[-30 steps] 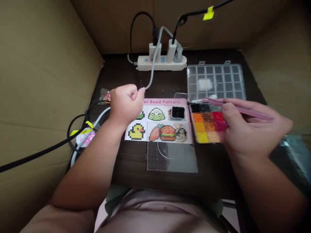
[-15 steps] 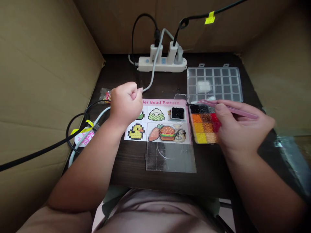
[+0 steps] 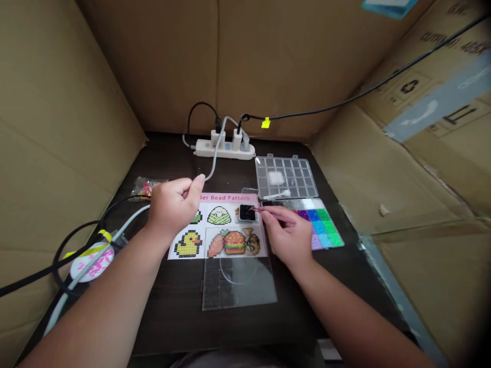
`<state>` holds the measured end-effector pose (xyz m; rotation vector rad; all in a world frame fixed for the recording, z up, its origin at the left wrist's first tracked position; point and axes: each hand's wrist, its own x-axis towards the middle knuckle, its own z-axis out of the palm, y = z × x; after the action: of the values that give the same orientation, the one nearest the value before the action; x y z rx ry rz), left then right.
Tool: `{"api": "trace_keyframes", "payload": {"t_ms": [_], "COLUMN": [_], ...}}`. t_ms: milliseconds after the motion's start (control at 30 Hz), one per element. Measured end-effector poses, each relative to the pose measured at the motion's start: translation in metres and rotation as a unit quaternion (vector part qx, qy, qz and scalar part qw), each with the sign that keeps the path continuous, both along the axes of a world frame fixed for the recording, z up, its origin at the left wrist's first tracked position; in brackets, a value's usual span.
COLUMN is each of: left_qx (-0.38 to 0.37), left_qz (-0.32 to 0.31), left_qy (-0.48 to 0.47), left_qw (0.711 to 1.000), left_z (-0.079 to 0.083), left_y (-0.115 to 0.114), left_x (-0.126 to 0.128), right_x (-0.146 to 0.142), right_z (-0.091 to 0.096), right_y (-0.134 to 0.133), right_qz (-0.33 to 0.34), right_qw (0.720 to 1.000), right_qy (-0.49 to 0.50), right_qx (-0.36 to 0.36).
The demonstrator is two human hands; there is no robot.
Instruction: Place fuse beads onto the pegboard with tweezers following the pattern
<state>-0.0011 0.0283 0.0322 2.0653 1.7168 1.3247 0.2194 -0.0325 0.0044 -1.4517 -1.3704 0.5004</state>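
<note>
My right hand [image 3: 290, 235] pinches a pair of pink tweezers [image 3: 279, 216], their tips at the small clear tray of black beads [image 3: 247, 212]. That tray sits on the upper right of a printed bead pattern sheet [image 3: 230, 198]. My left hand [image 3: 172, 203] is closed in a fist over the sheet's upper left, thumb on top; whatever its fingers may hold is hidden. A clear pegboard [image 3: 217, 294] overlaps the sheet's lower edge, covering the burger picture. Partly behind my right hand lies a divided box of coloured beads [image 3: 326, 230].
A clear compartment lid [image 3: 305, 174] lies behind the bead box, with a white spoon [image 3: 282, 194] on it. Farther back is a white power strip [image 3: 207, 149] with cables. Cables and a bag of small coloured pieces [image 3: 143, 186] are at the left. Cardboard walls [image 3: 172, 66] surround the table.
My right hand has moved the tweezers from above the bead box to the black beads. My left fist stays over the sheet, its thumb now raised. The head view has tilted up and shifted.
</note>
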Motion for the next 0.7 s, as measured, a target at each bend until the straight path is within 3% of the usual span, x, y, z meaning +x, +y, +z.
{"api": "trace_keyframes", "payload": {"t_ms": [300, 700], "left_qx": [0.008, 0.005], "left_qz": [0.004, 0.003], "left_qy": [0.007, 0.009], "left_qw": [1.000, 1.000], "left_z": [-0.0002, -0.0015], "left_y": [-0.0008, -0.0011], "left_x": [-0.0006, 0.0009], "right_x": [-0.0067, -0.0082], "right_z": [-0.0002, -0.0011], "right_y": [-0.0030, -0.0022], "right_qz": [0.014, 0.009], "right_qw": [0.999, 0.999], "right_qy": [0.001, -0.037], "right_qx": [-0.033, -0.025]}}
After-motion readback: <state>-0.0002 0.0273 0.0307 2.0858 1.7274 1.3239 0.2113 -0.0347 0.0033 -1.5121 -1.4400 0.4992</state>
